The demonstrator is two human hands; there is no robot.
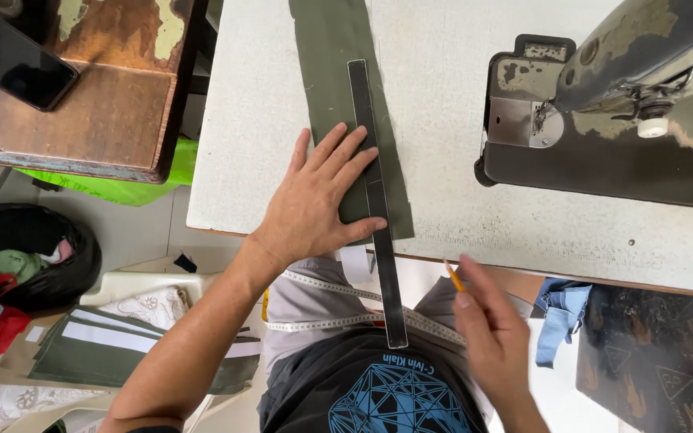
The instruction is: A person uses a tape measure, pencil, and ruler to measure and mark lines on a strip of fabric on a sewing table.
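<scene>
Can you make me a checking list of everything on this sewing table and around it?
Surface: white table, worn, edge chipped.
Job's things: green cloth strip lying flat; dark ruler on it, sticking out past the table edge.
Clutter: sewing machine at the right.
Hands: left hand pressed flat on cloth and ruler; right hand off the table, fingers holding a yellow pencil.
Cables: nothing seen.
Surroundings: phone on a wooden table; black bag of scraps; stacked green pieces; measuring tape on the lap.
</scene>
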